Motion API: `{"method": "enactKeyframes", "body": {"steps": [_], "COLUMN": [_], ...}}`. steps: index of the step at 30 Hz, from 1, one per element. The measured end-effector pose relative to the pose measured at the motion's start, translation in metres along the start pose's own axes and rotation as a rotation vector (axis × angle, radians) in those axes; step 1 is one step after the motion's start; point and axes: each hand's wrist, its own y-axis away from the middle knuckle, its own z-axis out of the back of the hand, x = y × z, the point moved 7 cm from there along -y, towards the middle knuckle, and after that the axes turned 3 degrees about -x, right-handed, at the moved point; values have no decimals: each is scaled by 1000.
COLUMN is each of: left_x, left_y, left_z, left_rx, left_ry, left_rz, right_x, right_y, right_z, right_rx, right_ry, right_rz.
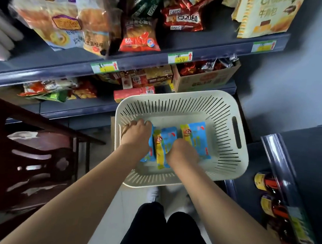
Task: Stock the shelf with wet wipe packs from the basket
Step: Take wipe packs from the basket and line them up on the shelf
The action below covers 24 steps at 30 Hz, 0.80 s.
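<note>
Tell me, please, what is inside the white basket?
Inside the white basket lie three blue-and-yellow wet wipe packs. The left hand and right hand cover parts of two of them, so anything beneath the hands is hidden.

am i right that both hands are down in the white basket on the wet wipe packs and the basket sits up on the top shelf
Not quite. Both hands, left hand and right hand, are on the wet wipe packs in the white basket, but the head view shows the basket down low in front of the bottom shelf, not on the top one.

Basket (231, 115) top open; shelf edge (141, 61) overhangs its far rim.
</note>
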Motion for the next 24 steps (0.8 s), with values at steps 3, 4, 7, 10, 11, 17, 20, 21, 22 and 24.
{"method": "enactKeyframes", "body": {"steps": [3, 4, 7, 10, 11, 17, 20, 21, 22, 24], "left_x": [0, 2, 5, 5, 5, -2, -4, -7, -11, -23], "left_y": [3, 3, 4, 7, 10, 49, 74, 83, 92, 111], "left_z": [3, 5, 16, 30, 38, 117, 156, 169, 183, 210], "left_rx": [-41, -56, -85, -57, -51, -220, -261, -285, -321, -391], "left_ry": [8, 13, 102, 226, 273, 606, 753, 785, 818, 862], "left_rz": [22, 25, 31, 5, -5, -47, -28, -30, -43, -71], "right_x": [-5, -5, -4, -2, -4, -40, -56, -60, -64, -71], "right_y": [-2, -1, 2, 10, 14, 52, 83, 94, 105, 128], "right_z": [-7, -7, -3, 13, 23, 118, 175, 193, 211, 243], "right_rx": [11, 13, 32, 16, -11, -269, -387, -435, -487, -591], "right_ry": [-91, -113, -150, -228, -270, -485, -525, -515, -502, -468], "right_rz": [-36, -29, 20, 67, 79, 184, 292, 334, 374, 451]}}
